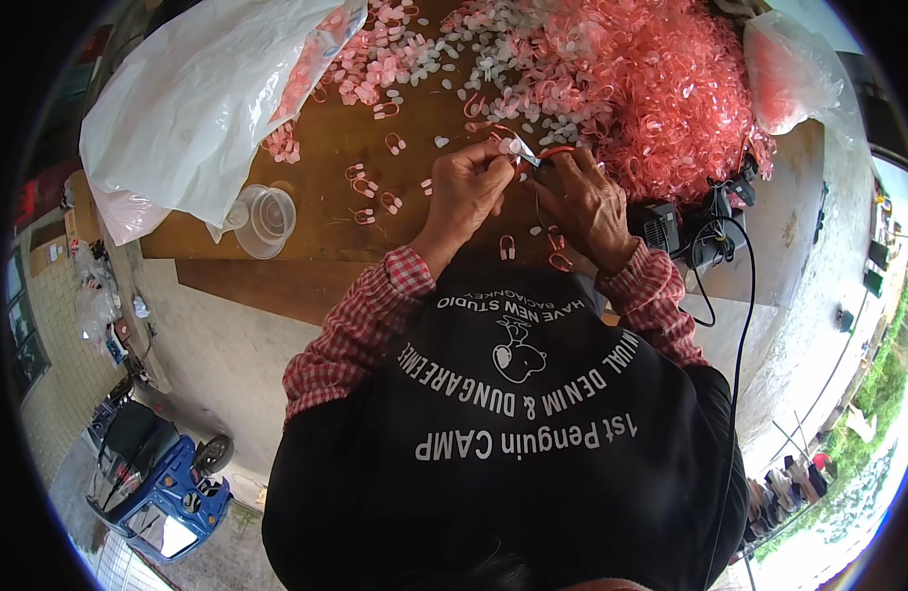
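My left hand point(464, 192) pinches a small pink plastic piece point(506, 144) between thumb and fingertips, above the brown table. From the right, my right hand point(580, 202) grips scissors with orange handles point(556, 152). Their blades point left and meet the pink piece; whether they are closed on it I cannot tell. A few pink U-shaped loops point(507, 246) lie on the table near my wrists, and several more loops point(363, 185) are scattered left of my left hand. Beyond my right hand rises a large heap of pink loops point(661, 98), with small white oval pieces point(484, 54) spread along its left side.
A large white plastic bag point(203, 108) covers the table's far left, with a clear plastic cup point(267, 225) beside it. A clear bag of pink pieces point(789, 84) stands far right. A black device point(705, 231) trails a cable near my right forearm. A blue vehicle point(173, 492) stands lower left.
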### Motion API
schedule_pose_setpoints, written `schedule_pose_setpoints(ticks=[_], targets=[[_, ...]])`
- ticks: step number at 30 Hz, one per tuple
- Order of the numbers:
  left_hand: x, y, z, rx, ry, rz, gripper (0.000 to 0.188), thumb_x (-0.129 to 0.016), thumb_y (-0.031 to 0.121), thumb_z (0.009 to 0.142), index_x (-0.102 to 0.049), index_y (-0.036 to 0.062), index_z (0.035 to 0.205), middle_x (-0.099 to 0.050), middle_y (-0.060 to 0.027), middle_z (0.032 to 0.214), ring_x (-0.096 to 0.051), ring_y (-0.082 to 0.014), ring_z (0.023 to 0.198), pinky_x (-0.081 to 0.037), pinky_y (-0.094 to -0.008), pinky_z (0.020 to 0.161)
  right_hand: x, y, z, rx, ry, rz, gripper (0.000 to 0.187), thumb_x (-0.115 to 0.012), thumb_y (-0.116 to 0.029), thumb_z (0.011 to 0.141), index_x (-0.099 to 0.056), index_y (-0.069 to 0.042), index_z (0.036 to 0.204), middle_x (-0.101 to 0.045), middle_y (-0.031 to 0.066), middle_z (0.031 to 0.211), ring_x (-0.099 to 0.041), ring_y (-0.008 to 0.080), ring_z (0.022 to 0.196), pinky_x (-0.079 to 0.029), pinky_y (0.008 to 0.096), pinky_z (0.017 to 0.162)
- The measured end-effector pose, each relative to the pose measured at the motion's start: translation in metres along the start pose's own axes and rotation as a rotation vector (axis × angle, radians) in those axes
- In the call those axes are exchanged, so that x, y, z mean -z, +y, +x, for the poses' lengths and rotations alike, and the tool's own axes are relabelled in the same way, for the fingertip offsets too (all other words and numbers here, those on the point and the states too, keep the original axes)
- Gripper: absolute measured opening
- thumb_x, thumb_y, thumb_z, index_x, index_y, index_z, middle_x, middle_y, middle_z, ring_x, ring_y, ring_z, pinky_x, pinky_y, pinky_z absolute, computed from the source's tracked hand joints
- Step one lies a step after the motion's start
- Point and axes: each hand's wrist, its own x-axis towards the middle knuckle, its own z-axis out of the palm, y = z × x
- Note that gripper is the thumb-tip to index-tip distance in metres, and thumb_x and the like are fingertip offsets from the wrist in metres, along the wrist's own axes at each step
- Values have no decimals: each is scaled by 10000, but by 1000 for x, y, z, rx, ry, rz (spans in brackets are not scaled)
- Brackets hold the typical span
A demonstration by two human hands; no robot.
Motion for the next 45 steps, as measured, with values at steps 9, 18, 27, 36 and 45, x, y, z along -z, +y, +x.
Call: schedule_pose_setpoints(ticks=[9, 18, 27, 36, 45], targets=[[5, -11, 3, 220, -68, -501, 200, -640, 144, 887, -652, 6, 1031, -660, -36, 932, -572, -73, 635, -450, -200, 482, -15, 6, -11, -197, -60, 63, 219, -665, -250, 845, -591, -71, 948, -585, 94, 824, -619, 298, 663, -497, 402, 543], [10, -8, 3, 239, -31, -534, 220, -657, 160, 896, -648, 6, 1054, -669, -57, 926, -557, -100, 574, -453, -229, 523, -12, 15, -18, -271, -82, 103, 215, -664, -276, 853, -586, -79, 889, -595, 95, 770, -627, 303, 657, -493, 411, 552], [18, -8, 5, -115, -114, 37, 220, -642, 187, 921, -657, -18, 999, -636, -33, 902, -581, -81, 615, -478, -213, 557, 3, 17, -12, -167, -68, 99, 413, -744, -285, 786, -570, -64, 1088, -567, 115, 984, -611, 311, 836, -501, 395, 678], [14, 12, -1, -158, -192, 131, 274, -560, 259, 977, -605, -7, 932, -598, -31, 819, -563, -71, 606, -460, -208, 562, 12, 22, -8, -62, -38, 53, 484, -790, -331, 710, -571, -50, 1038, -566, 113, 996, -620, 301, 824, -517, 393, 660], [17, 18, -6, -298, -199, 251, 256, -565, 254, 973, -598, 6, 919, -595, -9, 722, -547, -59, 603, -437, -209, 545, 17, 14, -8, -105, -139, 97, 562, -779, -361, 729, -536, -26, 1108, -551, 142, 1042, -591, 337, 913, -498, 412, 749]])
